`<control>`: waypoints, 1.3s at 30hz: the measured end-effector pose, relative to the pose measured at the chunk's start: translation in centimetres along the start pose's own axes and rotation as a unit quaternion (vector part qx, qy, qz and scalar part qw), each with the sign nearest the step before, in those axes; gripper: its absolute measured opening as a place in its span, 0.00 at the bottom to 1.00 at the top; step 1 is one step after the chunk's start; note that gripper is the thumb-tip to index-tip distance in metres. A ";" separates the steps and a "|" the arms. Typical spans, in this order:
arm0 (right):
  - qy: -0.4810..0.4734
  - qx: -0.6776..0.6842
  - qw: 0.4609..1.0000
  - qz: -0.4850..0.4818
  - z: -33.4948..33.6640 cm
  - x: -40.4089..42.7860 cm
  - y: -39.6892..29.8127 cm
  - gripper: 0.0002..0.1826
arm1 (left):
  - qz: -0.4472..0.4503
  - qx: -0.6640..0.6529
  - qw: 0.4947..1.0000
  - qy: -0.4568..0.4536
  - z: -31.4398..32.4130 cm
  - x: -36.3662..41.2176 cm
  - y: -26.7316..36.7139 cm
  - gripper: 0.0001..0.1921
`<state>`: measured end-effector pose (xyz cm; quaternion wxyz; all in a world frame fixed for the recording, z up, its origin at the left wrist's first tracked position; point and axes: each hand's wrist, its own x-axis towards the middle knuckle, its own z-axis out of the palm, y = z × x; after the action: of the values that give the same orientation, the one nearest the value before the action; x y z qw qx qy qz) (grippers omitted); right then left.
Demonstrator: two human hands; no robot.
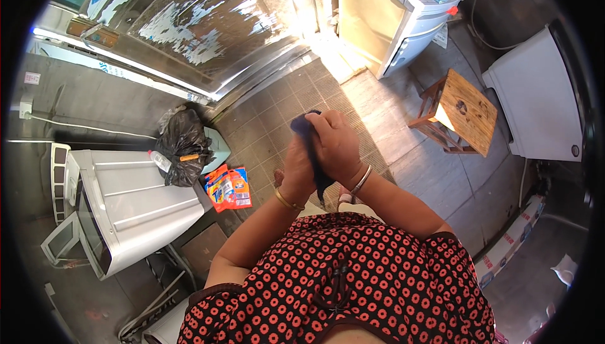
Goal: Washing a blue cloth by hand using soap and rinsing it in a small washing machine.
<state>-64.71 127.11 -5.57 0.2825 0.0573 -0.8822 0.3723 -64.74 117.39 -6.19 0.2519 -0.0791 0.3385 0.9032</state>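
Note:
A dark blue or black piece of cloth (321, 176) is bunched between my two hands, in front of my body at the middle of the view. My left hand (298, 164) has its palm against the cloth, though my arms may be crossed from view here; a gold-coloured bangle circles that wrist. My right hand (335, 143) presses over the cloth with curled fingers, and a silver bangle is on its wrist. One end of the cloth sticks out above the fingers, the other hangs below. What lies inside the folds is hidden.
A white washing machine (151, 197) stands at the left, near a black plastic bag (182, 155) and an orange Tide detergent bag (229, 188). A wooden stool (465, 110), a white appliance (534, 98) and a small refrigerator (406, 18) are at the right. A mat (269, 145) lies ahead.

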 end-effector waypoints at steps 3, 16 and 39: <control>-0.090 0.073 0.987 0.108 0.1 0.2 0.5 0.13 | 0.110 0.131 0.985 0.000 -1.1 0.7 -0.2 0.18; -0.003 0.712 0.521 0.471 -1.0 1.4 3.8 0.21 | -0.033 -0.004 0.998 -0.048 -0.4 1.0 1.9 0.16; -0.161 0.467 0.827 0.270 -0.9 0.4 0.6 0.10 | -0.129 -0.067 0.986 -0.076 -3.2 3.0 1.6 0.17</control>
<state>-64.81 128.26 -5.22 -0.0355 0.0012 -0.6164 0.7866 -68.27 115.49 -8.60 0.3851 -0.0698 0.2439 0.8873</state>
